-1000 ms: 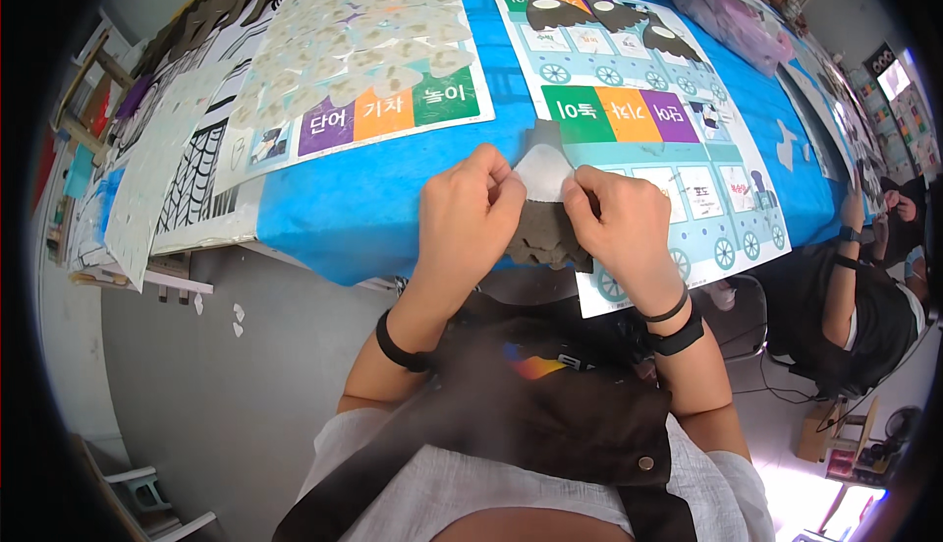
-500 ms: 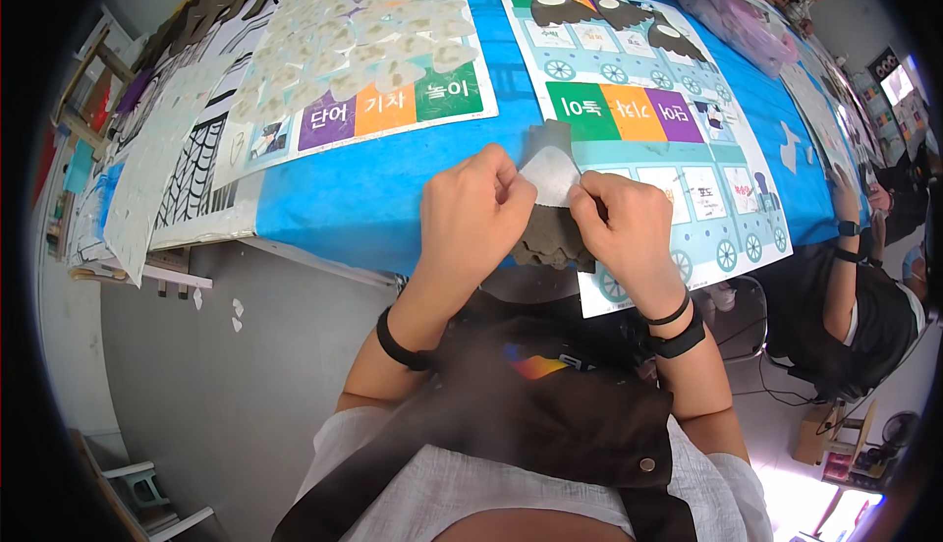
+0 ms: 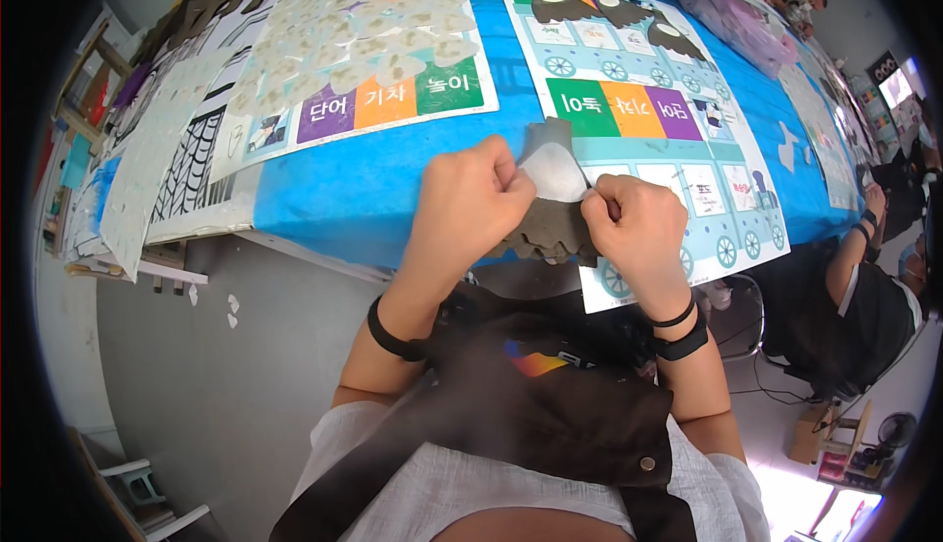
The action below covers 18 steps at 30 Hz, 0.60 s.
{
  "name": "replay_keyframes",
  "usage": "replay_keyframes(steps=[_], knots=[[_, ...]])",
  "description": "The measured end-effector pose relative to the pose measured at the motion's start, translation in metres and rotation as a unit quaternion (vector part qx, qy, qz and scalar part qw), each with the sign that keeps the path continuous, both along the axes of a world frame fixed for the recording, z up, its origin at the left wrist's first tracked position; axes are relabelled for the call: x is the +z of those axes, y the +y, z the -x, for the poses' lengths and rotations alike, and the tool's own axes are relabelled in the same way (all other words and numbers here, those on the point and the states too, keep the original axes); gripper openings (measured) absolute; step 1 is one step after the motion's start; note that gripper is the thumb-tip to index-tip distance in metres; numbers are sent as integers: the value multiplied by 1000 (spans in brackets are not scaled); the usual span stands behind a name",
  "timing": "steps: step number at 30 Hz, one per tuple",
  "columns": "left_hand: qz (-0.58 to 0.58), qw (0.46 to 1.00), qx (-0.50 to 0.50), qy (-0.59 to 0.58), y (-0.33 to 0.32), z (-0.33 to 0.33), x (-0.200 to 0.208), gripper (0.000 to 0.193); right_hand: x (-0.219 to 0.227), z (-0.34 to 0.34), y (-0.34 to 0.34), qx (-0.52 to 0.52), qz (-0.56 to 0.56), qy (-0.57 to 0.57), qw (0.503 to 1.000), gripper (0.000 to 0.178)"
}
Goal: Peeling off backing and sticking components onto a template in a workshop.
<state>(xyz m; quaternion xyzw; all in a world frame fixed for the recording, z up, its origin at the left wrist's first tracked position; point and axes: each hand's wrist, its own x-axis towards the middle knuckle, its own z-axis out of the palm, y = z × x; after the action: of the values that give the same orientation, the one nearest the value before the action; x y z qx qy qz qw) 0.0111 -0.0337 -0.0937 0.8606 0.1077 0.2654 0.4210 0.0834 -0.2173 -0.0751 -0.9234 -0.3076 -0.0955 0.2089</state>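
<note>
From where I watch, the biggest thing is the long bench (image 3: 363, 198) under its blue cover, running from nine o'clock away to two o'clock, with printed sheets laid flat along it so each can be reached from the near edge. At eleven o'clock lies a pale poster (image 3: 359, 60) with a band of purple, orange and green blocks, and at one o'clock a train poster (image 3: 678, 149) in light blue, its lower corner hanging over the bench edge toward me. At three o'clock another person (image 3: 864, 296) in black sits at the far side. Right at the centre, held just above the bench edge, is the felt piece (image 3: 545, 228), dark grey-brown with a scalloped lower rim and a white patch (image 3: 552, 171) showing at its top. My left hand (image 3: 471, 203) is clenched on its left edge and my right hand (image 3: 637, 228) on its right edge, each grip pinching with thumb against curled fingers; I judge the two pull outward against each other to separate or stretch the layers. Black bands sit on both wrists, and a dark apron (image 3: 550, 414) hangs below at six o'clock.
</note>
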Motion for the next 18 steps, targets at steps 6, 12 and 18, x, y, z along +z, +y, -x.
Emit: replay_keyframes(steps=[6, 12, 18], knots=[[-28, 999, 6, 19, -4, 3, 4, 15, 1, 10, -1, 139, -90, -166, 972, 35], [-232, 962, -122, -74, -10, -7, -16, 69, -16, 27, 7, 167, 51, -121, 977, 62], [-262, 953, -142, -51, -3, -1, -17, 65, -11, 27, 0, 175, 67, -95, 978, 73]])
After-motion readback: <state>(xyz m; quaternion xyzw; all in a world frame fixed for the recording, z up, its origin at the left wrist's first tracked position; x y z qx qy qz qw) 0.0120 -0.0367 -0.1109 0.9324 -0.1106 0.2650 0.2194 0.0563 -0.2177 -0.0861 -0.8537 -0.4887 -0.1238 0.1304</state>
